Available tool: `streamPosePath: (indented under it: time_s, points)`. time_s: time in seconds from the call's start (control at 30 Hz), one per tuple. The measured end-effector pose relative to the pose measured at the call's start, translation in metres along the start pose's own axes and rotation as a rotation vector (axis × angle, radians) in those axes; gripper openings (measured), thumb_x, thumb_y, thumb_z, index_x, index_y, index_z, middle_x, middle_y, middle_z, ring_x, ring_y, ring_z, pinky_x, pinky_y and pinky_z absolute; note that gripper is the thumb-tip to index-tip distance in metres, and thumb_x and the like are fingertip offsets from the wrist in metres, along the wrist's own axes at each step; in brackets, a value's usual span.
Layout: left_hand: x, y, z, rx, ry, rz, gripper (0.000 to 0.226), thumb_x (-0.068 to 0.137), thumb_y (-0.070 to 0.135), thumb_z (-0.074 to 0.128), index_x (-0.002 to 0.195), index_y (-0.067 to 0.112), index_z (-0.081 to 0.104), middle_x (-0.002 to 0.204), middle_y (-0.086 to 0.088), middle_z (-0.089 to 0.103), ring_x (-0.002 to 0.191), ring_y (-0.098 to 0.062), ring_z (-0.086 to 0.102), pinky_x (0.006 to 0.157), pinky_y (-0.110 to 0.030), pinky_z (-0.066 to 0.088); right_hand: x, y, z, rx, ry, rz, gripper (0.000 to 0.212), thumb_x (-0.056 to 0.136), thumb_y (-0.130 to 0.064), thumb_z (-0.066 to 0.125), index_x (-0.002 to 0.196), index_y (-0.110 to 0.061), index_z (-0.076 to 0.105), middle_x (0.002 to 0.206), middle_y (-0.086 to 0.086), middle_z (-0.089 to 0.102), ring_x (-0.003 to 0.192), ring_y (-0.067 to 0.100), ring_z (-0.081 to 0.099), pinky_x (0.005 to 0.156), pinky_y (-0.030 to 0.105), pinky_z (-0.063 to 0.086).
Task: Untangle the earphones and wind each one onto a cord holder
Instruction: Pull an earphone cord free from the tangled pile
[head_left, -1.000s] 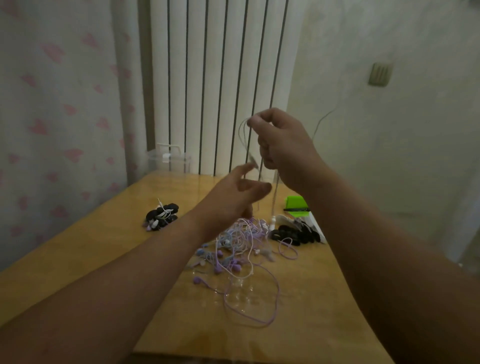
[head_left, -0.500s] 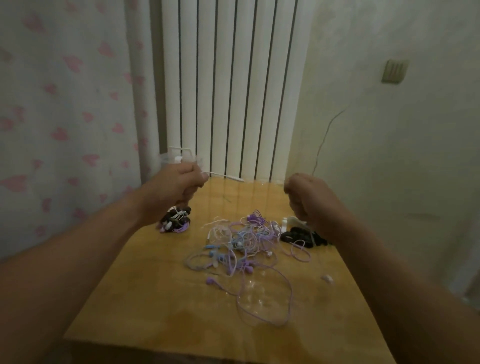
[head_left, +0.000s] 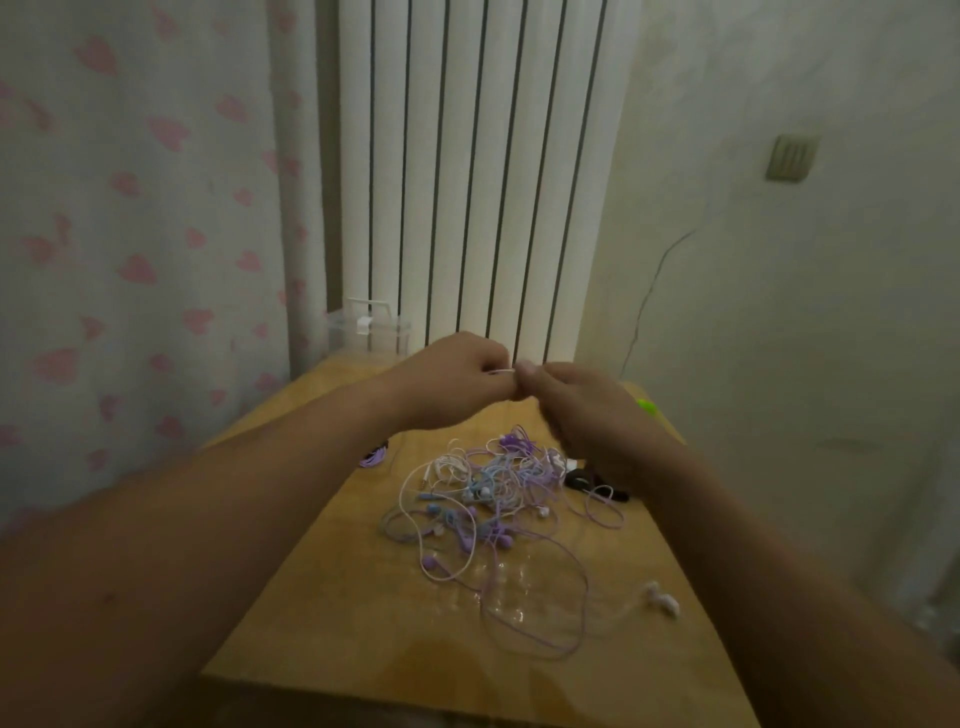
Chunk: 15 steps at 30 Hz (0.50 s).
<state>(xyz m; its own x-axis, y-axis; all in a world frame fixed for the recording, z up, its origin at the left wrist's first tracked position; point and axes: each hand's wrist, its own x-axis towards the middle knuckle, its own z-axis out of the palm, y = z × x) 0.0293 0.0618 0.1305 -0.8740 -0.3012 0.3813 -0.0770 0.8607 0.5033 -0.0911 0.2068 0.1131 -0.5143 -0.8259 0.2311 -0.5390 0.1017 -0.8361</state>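
Head view: my two hands meet in the air above and behind the tangle of earphones (head_left: 498, 488). My left hand (head_left: 457, 384) has its fingers curled and pinches one white cord (head_left: 501, 371). My right hand (head_left: 587, 410), partly blurred, nips the same cord with its thumb. The one tangle is purple, blue and white, too knotted to count. Two white earbuds (head_left: 662, 603) lie to its right and nearer me, by the table (head_left: 363, 623) edge. Black cord holders (head_left: 582, 480) touch its right side. I can read no writing. Bare wood runs from the tangle to the near edge.

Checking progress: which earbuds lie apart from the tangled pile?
The white earbuds near the table's right edge, on bare wood; every other visible bud sits within the pile.
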Motion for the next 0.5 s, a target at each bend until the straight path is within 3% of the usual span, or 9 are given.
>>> streamPosePath:
  time_s: [0.1, 0.23, 0.33, 0.4, 0.5]
  points:
    - [-0.008, -0.027, -0.023, 0.028, 0.035, -0.093, 0.029, 0.103, 0.038, 0.062, 0.088, 0.014, 0.065, 0.080, -0.004, 0.061, 0.070, -0.016, 0.054, 0.068, -0.034, 0.047, 0.002, 0.014, -0.027, -0.003, 0.277, -0.011, 0.032, 0.105, -0.040, 0.057, 0.087, -0.018, 0.073, 0.062, -0.003, 0.048, 0.058, 0.016, 0.044, 0.056, 0.029, 0.039]
    - [-0.021, -0.065, -0.044, -0.039, 0.235, -0.249, 0.033, 0.109, 0.033, 0.051, 0.091, 0.014, 0.070, 0.082, -0.008, 0.065, 0.073, -0.020, 0.058, 0.066, -0.032, 0.046, 0.006, 0.035, -0.061, 0.491, 0.662, 0.004, 0.046, 0.090, -0.026, 0.058, 0.045, -0.018, 0.051, 0.046, -0.006, 0.035, 0.041, 0.014, 0.031, 0.049, 0.031, 0.024]
    - [-0.022, -0.078, -0.045, -0.139, 0.247, -0.356, 0.044, 0.111, 0.038, 0.045, 0.094, 0.009, 0.074, 0.088, -0.011, 0.071, 0.077, -0.023, 0.061, 0.070, -0.033, 0.049, 0.007, 0.042, -0.074, 0.598, 0.828, -0.007, 0.039, 0.087, -0.025, 0.056, 0.050, -0.018, 0.046, 0.045, -0.005, 0.033, 0.040, 0.017, 0.030, 0.046, 0.029, 0.024]
    - [-0.022, -0.081, -0.046, -0.314, 0.256, -0.428, 0.052, 0.110, 0.045, 0.043, 0.094, 0.004, 0.072, 0.077, -0.011, 0.069, 0.068, -0.023, 0.060, 0.067, -0.034, 0.049, 0.007, 0.045, -0.078, 0.677, 0.922, -0.002, 0.035, 0.091, -0.022, 0.056, 0.059, -0.021, 0.044, 0.048, -0.004, 0.032, 0.041, 0.016, 0.029, 0.043, 0.025, 0.024]
    - [-0.020, -0.084, -0.047, -0.581, 0.281, -0.493, 0.049, 0.110, 0.048, 0.042, 0.085, 0.010, 0.061, 0.056, 0.001, 0.041, 0.049, -0.016, 0.037, 0.050, -0.029, 0.033, 0.008, 0.050, -0.080, 0.653, 0.975, 0.032, 0.035, 0.088, -0.028, 0.059, 0.057, -0.019, 0.047, 0.052, -0.001, 0.034, 0.046, 0.019, 0.032, 0.045, 0.029, 0.026]
